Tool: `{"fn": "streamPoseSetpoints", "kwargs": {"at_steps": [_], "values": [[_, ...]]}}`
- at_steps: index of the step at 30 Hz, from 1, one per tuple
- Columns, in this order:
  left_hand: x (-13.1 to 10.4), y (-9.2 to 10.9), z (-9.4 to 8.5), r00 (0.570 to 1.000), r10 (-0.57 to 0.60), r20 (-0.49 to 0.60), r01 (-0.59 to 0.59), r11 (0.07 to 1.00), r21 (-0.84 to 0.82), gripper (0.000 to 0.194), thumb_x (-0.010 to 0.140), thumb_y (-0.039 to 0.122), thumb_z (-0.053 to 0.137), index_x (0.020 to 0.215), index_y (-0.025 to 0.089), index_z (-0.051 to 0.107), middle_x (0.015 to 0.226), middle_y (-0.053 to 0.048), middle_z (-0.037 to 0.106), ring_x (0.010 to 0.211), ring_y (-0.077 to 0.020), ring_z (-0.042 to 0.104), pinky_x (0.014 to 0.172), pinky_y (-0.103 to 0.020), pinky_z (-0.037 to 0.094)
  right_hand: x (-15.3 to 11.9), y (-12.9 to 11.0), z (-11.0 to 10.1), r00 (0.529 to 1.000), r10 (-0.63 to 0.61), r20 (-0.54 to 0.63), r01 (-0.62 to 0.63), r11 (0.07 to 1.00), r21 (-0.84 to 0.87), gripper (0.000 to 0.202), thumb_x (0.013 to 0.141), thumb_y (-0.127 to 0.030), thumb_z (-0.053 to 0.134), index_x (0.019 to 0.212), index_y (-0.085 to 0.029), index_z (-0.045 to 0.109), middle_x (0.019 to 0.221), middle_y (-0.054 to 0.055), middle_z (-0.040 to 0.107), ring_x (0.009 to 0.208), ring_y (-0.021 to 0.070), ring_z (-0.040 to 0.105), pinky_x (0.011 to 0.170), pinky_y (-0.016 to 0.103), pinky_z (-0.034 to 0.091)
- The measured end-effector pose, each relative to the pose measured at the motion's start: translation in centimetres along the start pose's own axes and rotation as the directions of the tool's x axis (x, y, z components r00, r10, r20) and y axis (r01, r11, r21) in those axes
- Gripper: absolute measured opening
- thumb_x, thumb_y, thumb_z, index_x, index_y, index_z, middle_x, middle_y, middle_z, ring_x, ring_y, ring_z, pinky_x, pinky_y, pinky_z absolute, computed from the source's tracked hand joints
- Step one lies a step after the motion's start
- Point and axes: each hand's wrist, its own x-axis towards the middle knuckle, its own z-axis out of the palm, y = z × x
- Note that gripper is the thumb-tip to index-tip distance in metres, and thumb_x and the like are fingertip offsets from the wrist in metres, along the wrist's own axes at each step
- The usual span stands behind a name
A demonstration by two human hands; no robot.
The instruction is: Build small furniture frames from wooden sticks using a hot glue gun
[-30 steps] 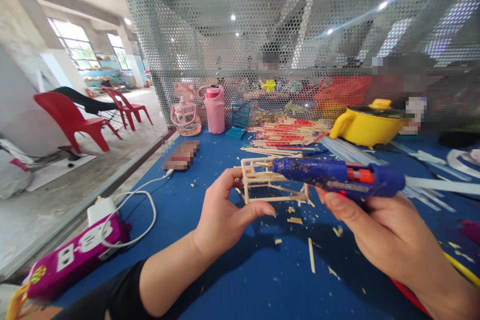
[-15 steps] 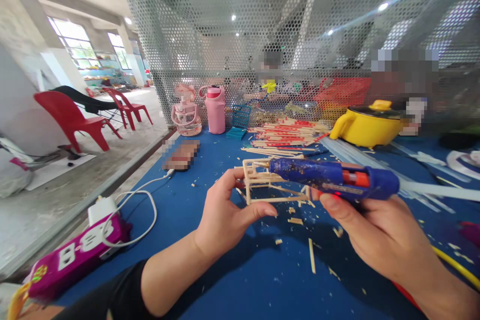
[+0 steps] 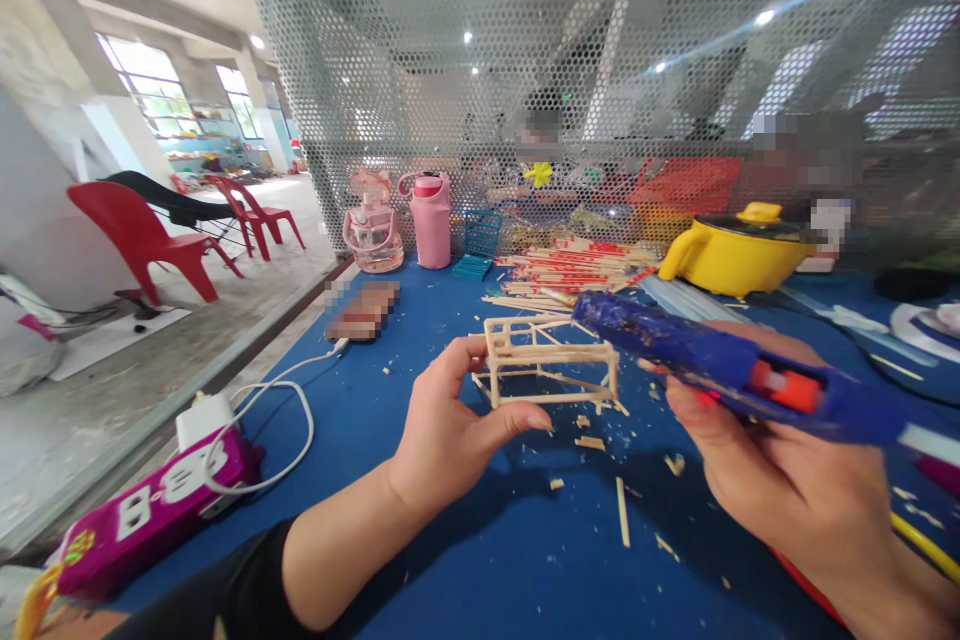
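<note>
Gluing, I'd judge, is the step, that left hand (image 3: 456, 420) pinching a pale wooden-stick box frame (image 3: 555, 354), right hand (image 3: 787, 485) clasping a blue plastic glue gun (image 3: 690, 352) beside that grip, next needing steady aim

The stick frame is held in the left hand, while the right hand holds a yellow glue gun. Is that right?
Not quite: the glue gun is mostly blue, not yellow, as the head view shows. The stick frame is held in the left hand, and the right hand holds the glue gun.
</note>
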Motion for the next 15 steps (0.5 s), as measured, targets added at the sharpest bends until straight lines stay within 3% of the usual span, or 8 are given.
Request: {"fn": "streamPoseSetpoints", "kwargs": {"at_steps": [3, 6, 8, 10, 12, 15], "values": [[0.0, 0.0, 0.0, 1.000, -0.011, 0.006, 0.011, 1.000, -0.001, 0.053, 0.063, 0.047, 0.080, 0.104, 0.019, 0.061, 0.101, -0.006, 0.072, 0.092, -0.0193, 0.066, 0.084, -0.028, 0.050, 0.8, 1.8, -0.6, 0.990, -0.068, -0.119, 0.053, 0.990, -0.127, 0.036, 0.079, -0.025, 0.066, 0.114, -0.020, 0.058, 0.103, 0.010, 0.066, 0.087, 0.0226, 0.065, 0.078, 0.033, 0.049], [-0.1, -0.2, -0.1, 1.000, -0.014, 0.013, 0.014, 1.000, 0.000, 0.053, 0.064, 0.045, 0.080, 0.105, 0.019, 0.060, 0.103, -0.007, 0.071, 0.093, -0.0201, 0.065, 0.085, -0.029, 0.050, 2.2, 5.2, -1.7, 0.988, -0.001, -0.152, -0.044, 0.956, -0.290, 0.036, 0.080, -0.024, 0.063, 0.115, -0.018, 0.058, 0.111, 0.014, 0.066, 0.103, 0.0257, 0.063, 0.089, 0.034, 0.046], [-0.2, -0.3, -0.1, 1.000, -0.020, 0.014, 0.020, 1.000, 0.012, 0.052, 0.066, 0.044, 0.080, 0.106, 0.019, 0.060, 0.104, -0.007, 0.071, 0.095, -0.0201, 0.065, 0.087, -0.030, 0.049, 2.7, 8.0, -2.9, 0.993, 0.115, 0.006, -0.104, 0.918, -0.383, 0.032, 0.083, -0.028, 0.058, 0.113, -0.017, 0.059, 0.113, 0.015, 0.066, 0.107, 0.0269, 0.062, 0.088, 0.034, 0.045], [-0.2, -0.3, -0.2, 0.999, -0.035, 0.013, 0.035, 0.999, 0.021, 0.051, 0.066, 0.043, 0.080, 0.107, 0.019, 0.059, 0.103, -0.006, 0.071, 0.094, -0.0198, 0.065, 0.086, -0.030, 0.049, 2.3, 10.3, -4.1, 0.928, 0.316, 0.199, -0.222, 0.895, -0.388, 0.030, 0.088, -0.032, 0.049, 0.112, -0.018, 0.060, 0.109, 0.014, 0.068, 0.102, 0.0262, 0.064, 0.082, 0.033, 0.046], [-0.2, -0.3, -0.3, 0.999, -0.039, 0.003, 0.039, 0.999, 0.027, 0.051, 0.065, 0.043, 0.080, 0.105, 0.018, 0.060, 0.102, -0.006, 0.071, 0.093, -0.0193, 0.065, 0.085, -0.029, 0.050, 1.4, 11.5, -5.2, 0.858, 0.444, 0.258, -0.332, 0.863, -0.381, 0.024, 0.087, -0.035, 0.052, 0.100, -0.020, 0.064, 0.093, 0.010, 0.070, 0.088, 0.0258, 0.066, 0.074, 0.033, 0.046], [0.0, -0.2, -0.2, 1.000, -0.028, -0.011, 0.028, 1.000, -0.001, 0.051, 0.065, 0.044, 0.080, 0.104, 0.018, 0.060, 0.101, -0.006, 0.071, 0.088, -0.0178, 0.065, 0.082, -0.028, 0.051, 0.1, 10.7, -6.2, 0.835, 0.491, 0.248, -0.436, 0.866, -0.245, 0.022, 0.081, -0.040, 0.060, 0.065, -0.025, 0.063, 0.062, 0.005, 0.063, 0.064, 0.0230, 0.061, 0.064, 0.033, 0.046]]}}
